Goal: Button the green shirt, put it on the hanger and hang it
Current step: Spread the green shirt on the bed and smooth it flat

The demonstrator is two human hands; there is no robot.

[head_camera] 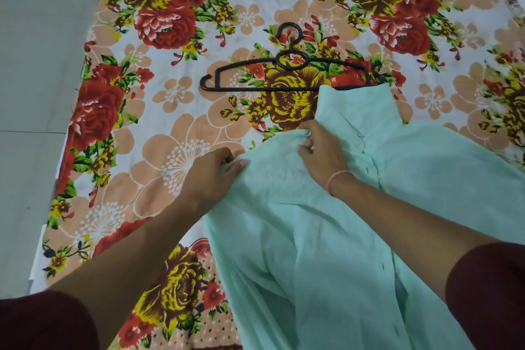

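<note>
Pale green thin-fabric shirt lies spread on the red-and-yellow floral bedsheet, its collar end covering one tip of the black plastic hanger. I see my left hand pinching its shoulder edge, my right hand clenched on bunched cloth beside the collar.

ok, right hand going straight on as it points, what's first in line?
Likely the black hanger, its lower bar, past the green shirt edge the right hand grips; only floral sheet between.
</note>
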